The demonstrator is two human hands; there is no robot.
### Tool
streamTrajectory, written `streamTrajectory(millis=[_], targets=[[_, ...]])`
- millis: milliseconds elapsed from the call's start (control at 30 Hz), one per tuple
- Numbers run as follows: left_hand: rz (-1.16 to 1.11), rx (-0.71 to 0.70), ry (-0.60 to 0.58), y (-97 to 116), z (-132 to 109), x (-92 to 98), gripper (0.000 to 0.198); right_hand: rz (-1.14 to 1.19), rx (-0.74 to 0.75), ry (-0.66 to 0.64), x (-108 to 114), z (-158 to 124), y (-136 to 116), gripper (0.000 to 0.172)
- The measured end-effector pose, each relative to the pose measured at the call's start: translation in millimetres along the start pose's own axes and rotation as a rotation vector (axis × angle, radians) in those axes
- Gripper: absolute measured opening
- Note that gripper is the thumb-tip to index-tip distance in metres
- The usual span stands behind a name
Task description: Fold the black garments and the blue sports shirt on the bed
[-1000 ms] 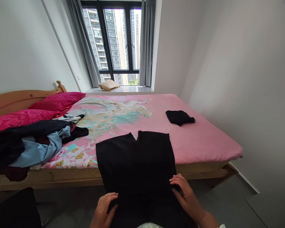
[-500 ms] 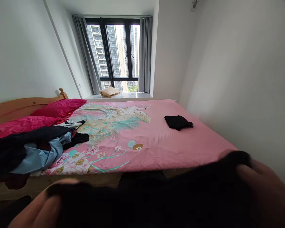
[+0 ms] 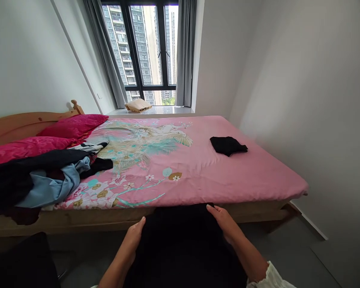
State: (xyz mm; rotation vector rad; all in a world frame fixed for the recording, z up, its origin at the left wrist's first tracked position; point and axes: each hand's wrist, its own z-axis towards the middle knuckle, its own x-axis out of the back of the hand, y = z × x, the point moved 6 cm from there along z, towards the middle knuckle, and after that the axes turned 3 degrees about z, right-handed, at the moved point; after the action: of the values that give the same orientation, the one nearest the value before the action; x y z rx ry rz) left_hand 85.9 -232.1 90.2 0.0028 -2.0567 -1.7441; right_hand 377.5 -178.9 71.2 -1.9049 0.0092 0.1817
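Note:
A black garment [image 3: 183, 244] hangs stretched between my two hands in front of the bed's near edge; its exact kind I cannot make out. My left hand [image 3: 135, 237] grips its left upper edge, thumb on top. On the other side my right hand [image 3: 222, 220] pinches the upper right corner, fingers partly hidden behind the cloth. Beyond, on the pink bedsheet [image 3: 198, 180], lies a folded black garment [image 3: 228, 145]. To the left sits a heap of clothes, with a light blue garment [image 3: 55, 186] and a black one [image 3: 99, 166] showing.
Red pillows [image 3: 75, 126] lean by the wooden headboard [image 3: 15, 124]. A beige folded cloth [image 3: 138, 105] rests on the windowsill. At lower left stands a black chair [image 3: 24, 262]. The wall [image 3: 303, 100] rises along the right side.
My hands have moved from wide apart and close to the camera to nearer each other and farther forward, with the black garment between them. The view has tilted down.

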Motion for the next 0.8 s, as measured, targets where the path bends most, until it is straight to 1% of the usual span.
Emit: streamTrajectory(millis=[67, 133, 167, 267, 333, 400, 467, 567, 700, 800], targets=[[0.007, 0.013, -0.022, 2.3, -8.6, -4.7, 0.05, -0.042, 0.057, 0.082, -10.1, -19.3, -2.4, 0.047], [0.072, -0.021, -0.047, 9.4, -20.3, -13.4, 0.05, -0.101, 0.124, 0.111, -28.3, -39.3, -1.8, 0.048], [0.134, -0.06, -0.054, 14.4, -27.9, -18.8, 0.051, -0.134, 0.159, 0.087, -40.2, -48.9, -0.3, 0.047], [0.362, -0.179, -0.088, 28.4, -53.9, -38.0, 0.048, -0.2, 0.257, -0.043, -72.9, -73.5, 3.9, 0.039], [0.457, -0.237, -0.142, 34.8, -68.0, -49.6, 0.042, -0.194, 0.304, -0.121, -84.5, -85.2, 2.5, 0.034], [0.487, -0.283, -0.193, 38.9, -76.1, -56.4, 0.036, -0.199, 0.333, -0.175, -87.8, -92.8, -2.0, 0.03], [0.493, -0.325, -0.207, 42.0, -78.7, -57.3, 0.033, -0.249, 0.355, -0.202, -86.7, -96.9, -6.8, 0.029], [0.51, -0.362, -0.191, 44.5, -78.4, -53.2, 0.032, -0.315, 0.375, -0.188, -82.7, -98.3, -9.1, 0.027], [0.521, -0.38, -0.138, 46.5, -79.8, -47.1, 0.031, -0.315, 0.355, -0.13, -78.9, -96.6, -5.3, 0.026], [0.501, -0.425, -0.154, 47.6, -83.8, -49.2, 0.029, -0.294, 0.362, -0.179, -82.9, -99.5, -6.8, 0.028]])
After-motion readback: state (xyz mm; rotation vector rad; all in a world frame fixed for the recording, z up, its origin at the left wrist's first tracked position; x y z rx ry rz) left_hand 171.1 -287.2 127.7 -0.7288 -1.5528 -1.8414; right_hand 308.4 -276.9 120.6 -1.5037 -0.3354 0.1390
